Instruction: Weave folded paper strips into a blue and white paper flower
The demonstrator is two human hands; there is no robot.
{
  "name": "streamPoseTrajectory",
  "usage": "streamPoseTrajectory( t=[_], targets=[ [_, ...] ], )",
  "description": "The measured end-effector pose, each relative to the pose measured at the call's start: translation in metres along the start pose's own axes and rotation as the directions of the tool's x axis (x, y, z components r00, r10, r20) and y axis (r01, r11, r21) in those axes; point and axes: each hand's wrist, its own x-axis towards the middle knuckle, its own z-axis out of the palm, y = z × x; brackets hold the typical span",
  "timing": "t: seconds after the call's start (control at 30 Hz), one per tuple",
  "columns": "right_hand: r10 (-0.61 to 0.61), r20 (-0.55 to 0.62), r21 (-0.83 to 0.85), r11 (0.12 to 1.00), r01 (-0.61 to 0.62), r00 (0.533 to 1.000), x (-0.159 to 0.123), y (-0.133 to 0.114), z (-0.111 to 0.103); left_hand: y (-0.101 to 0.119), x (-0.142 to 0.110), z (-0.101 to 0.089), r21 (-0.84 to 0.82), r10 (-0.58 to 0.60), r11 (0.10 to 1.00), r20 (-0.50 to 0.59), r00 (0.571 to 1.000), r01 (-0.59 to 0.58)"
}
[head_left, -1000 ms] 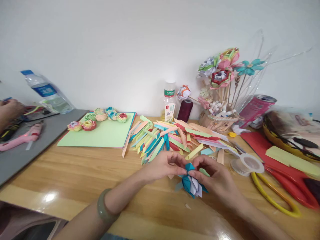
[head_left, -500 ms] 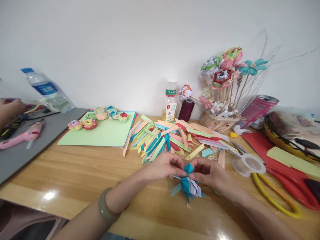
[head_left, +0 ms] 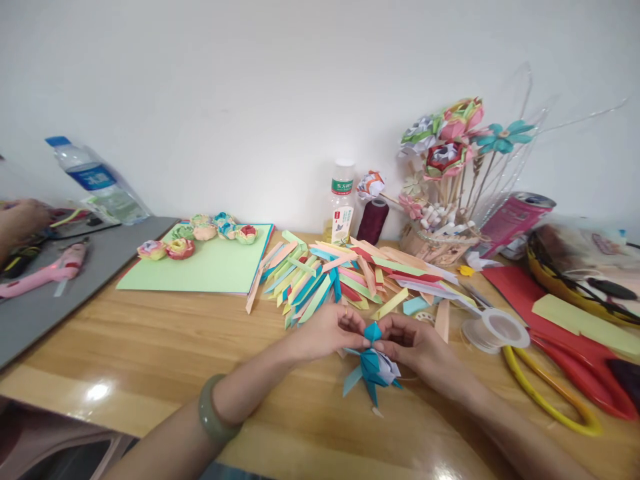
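Observation:
Between my hands is a half-folded paper flower [head_left: 374,368] in teal and pale lilac, its pointed petals sticking out over the wooden table. My left hand [head_left: 336,331] pinches its upper teal petal from the left side. From the right, my right hand [head_left: 417,343] grips the same petal near its base, thumb tip close to the left thumb. The petal's teal tip shows above the fingertips. Just behind my hands lies a heap of folded paper strips [head_left: 320,277] in many colours.
Finished paper flowers [head_left: 179,249] lie on green paper [head_left: 200,277]. At right are a wire spool [head_left: 495,330], red-handled scissors [head_left: 585,373] and yellow handles [head_left: 550,393]. A flower basket [head_left: 435,243] and bottle [head_left: 342,207] stand behind. Another person's hand [head_left: 23,223] is at far left, near a pink glue gun [head_left: 60,267].
The paper flower has turned slightly and shifted a little left between my fingers. Both hands keep their pinch, with the right hand moved slightly left.

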Motion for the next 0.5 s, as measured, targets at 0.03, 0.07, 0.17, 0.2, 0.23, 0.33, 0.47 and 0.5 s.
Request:
streamPoseTrajectory(
  t=[0.03, 0.07, 0.17, 0.2, 0.23, 0.33, 0.47, 0.5],
  targets=[
    [0.007, -0.001, 0.008, 1.0, -0.007, 1.0, 0.0004, 0.0, -0.0001, 0.0007, -0.0003, 0.0, -0.004, -0.006, 1.0, 0.001, 1.0, 0.006],
    [0.013, -0.006, 0.018, 1.0, -0.013, 1.0, 0.0009, -0.0001, -0.0003, 0.0015, -0.0009, 0.0, -0.009, -0.012, 1.0, 0.007, 1.0, 0.012],
    [0.025, -0.018, 0.07, 0.997, -0.024, 1.0, 0.002, 0.0002, -0.0014, 0.0042, -0.0033, -0.0001, -0.048, -0.034, 0.998, 0.015, 0.999, 0.035],
    [0.029, -0.016, 0.096, 0.995, -0.028, 0.999, 0.0022, 0.0006, -0.0018, 0.005, -0.0042, -0.0002, -0.068, -0.044, 0.997, 0.012, 0.999, 0.044],
    [0.035, -0.013, 0.119, 0.992, -0.033, 0.999, 0.0024, 0.001, -0.0022, 0.0055, -0.005, -0.0002, -0.09, -0.053, 0.995, 0.008, 0.999, 0.053],
    [0.066, -0.03, 0.151, 0.987, -0.061, 0.997, 0.0022, 0.0017, -0.0026, 0.0063, -0.0066, 0.0001, -0.129, -0.067, 0.989, 0.006, 0.998, 0.067],
    [0.079, -0.094, 0.114, 0.991, -0.069, 0.992, 0.0012, -0.0006, -0.0007, 0.0067, -0.0072, 0.0018, -0.14, -0.055, 0.989, -0.008, 0.998, 0.054],
    [0.078, -0.101, 0.104, 0.992, -0.067, 0.992, 0.0009, -0.0015, 0.0001, 0.0067, -0.0071, 0.0024, -0.143, -0.053, 0.988, -0.019, 0.998, 0.049]
  ],
)
